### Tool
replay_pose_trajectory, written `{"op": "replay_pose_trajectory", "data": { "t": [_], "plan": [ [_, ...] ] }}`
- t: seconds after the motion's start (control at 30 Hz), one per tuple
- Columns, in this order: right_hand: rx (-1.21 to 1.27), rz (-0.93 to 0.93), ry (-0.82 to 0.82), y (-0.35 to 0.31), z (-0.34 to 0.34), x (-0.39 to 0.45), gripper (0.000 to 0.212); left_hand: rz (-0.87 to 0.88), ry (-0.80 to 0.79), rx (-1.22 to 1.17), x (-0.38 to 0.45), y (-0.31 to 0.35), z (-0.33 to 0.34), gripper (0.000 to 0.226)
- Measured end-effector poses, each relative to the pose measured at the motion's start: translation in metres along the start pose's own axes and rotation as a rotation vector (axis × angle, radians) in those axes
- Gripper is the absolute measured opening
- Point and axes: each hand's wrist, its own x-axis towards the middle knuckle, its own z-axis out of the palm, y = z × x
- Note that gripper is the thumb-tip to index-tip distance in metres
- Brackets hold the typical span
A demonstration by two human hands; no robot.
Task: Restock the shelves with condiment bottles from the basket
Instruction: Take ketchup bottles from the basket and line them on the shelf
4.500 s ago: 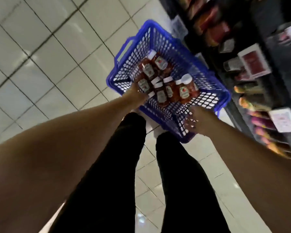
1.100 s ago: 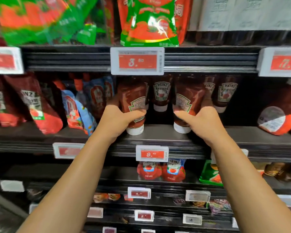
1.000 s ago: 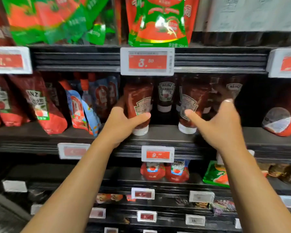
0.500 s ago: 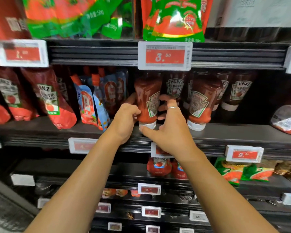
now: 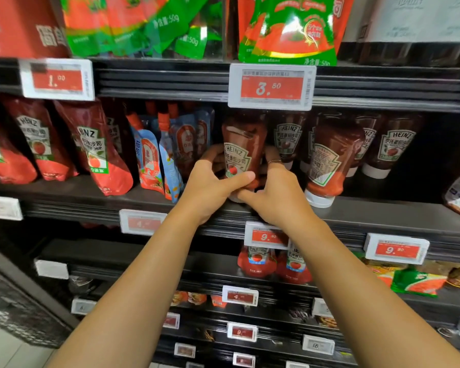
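Observation:
A red Heinz ketchup bottle (image 5: 243, 147) stands cap-down near the front edge of the dark shelf (image 5: 383, 219). My left hand (image 5: 210, 189) grips its lower part from the left, thumb across the front label. My right hand (image 5: 279, 195) holds the same bottle from the right, fingers curled behind it and thumb at its cap. A second ketchup bottle (image 5: 329, 160) stands free just to the right, label turned sideways. More bottles (image 5: 393, 144) stand in the row behind. The basket is out of view.
Red ketchup pouches (image 5: 96, 150) and blue pouches (image 5: 154, 158) fill the shelf to the left. Green and red packets (image 5: 290, 27) sit on the shelf above. Price tags (image 5: 271, 86) line the shelf edges. Lower shelves hold small ketchup pouches (image 5: 258, 261) and packets.
My right hand let go of the right bottle and came left onto the bottle in my left hand. That bottle's label now faces front. The camera view shifted left.

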Motion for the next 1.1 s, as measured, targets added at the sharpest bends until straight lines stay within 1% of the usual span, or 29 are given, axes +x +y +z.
{"op": "replay_pose_trajectory", "data": {
  "t": [0.07,0.13,0.2,0.3,0.37,0.43,0.47,0.5,0.53,0.57,0.63,0.67,0.73,0.8,0.83,0.87,0.93,1.0,1.03,1.1],
  "plan": [
    [-0.008,0.018,-0.008,0.005,-0.005,0.004,0.06,0.003,0.012,-0.013,0.001,0.0,0.001,0.051],
    [-0.014,0.03,-0.011,0.008,-0.008,0.008,0.063,0.026,0.008,0.026,0.001,0.001,0.002,0.046],
    [-0.022,0.04,-0.022,0.009,-0.011,0.009,0.065,0.036,0.009,0.073,0.002,0.001,0.004,0.048],
    [-0.076,0.052,-0.054,0.006,-0.012,0.006,0.059,0.042,0.023,0.107,0.002,0.002,0.005,0.051],
    [-0.041,0.066,-0.055,0.003,-0.017,-0.001,0.06,0.047,0.03,0.125,0.001,0.005,0.006,0.056],
    [0.014,0.038,-0.04,0.004,-0.028,-0.018,0.062,0.065,0.065,0.11,-0.004,0.007,0.006,0.062],
    [0.031,0.005,-0.018,0.007,-0.036,-0.029,0.06,0.094,0.12,0.124,-0.009,0.009,0.006,0.062],
    [0.06,-0.027,0.019,0.012,-0.044,-0.04,0.054,0.14,0.195,0.156,-0.016,0.01,0.007,0.056],
    [0.103,-0.043,0.07,0.016,-0.054,-0.051,0.045,0.204,0.261,0.189,-0.023,0.013,0.01,0.047],
    [0.149,-0.047,0.137,0.021,-0.064,-0.059,0.035,0.279,0.292,0.201,-0.032,0.016,0.016,0.04],
    [0.197,-0.024,0.295,0.031,-0.083,-0.064,0.018,0.401,0.252,0.17,-0.049,0.022,0.037,0.036],
    [0.204,0.011,0.371,0.036,-0.09,-0.063,0.014,0.413,0.2,0.145,-0.054,0.024,0.05,0.036],
    [0.184,0.093,0.487,0.047,-0.103,-0.055,0.009,0.368,0.08,0.12,-0.058,0.027,0.08,0.037],
    [0.093,0.155,0.528,0.055,-0.107,-0.044,0.013,0.293,-0.022,0.149,-0.055,0.029,0.104,0.043],
    [0.09,0.205,0.502,0.057,-0.106,-0.038,0.016,0.244,-0.059,0.165,-0.051,0.029,0.112,0.047],
    [0.14,0.267,0.448,0.057,-0.103,-0.032,0.019,0.193,-0.085,0.172,-0.047,0.029,0.119,0.051],
    [0.297,0.366,0.346,0.053,-0.096,-0.023,0.021,0.111,-0.1,0.222,-0.037,0.03,0.129,0.06],
    [0.433,0.407,0.308,0.054,-0.094,-0.018,0.025,0.074,-0.095,0.311,-0.031,0.03,0.134,0.065],
    [0.468,0.416,0.301,0.055,-0.093,-0.018,0.026,0.066,-0.095,0.345,-0.029,0.03,0.136,0.062],
    [0.456,0.393,0.278,0.056,-0.091,-0.024,0.02,0.052,-0.095,0.4,-0.025,0.03,0.135,0.049]
  ]
}}
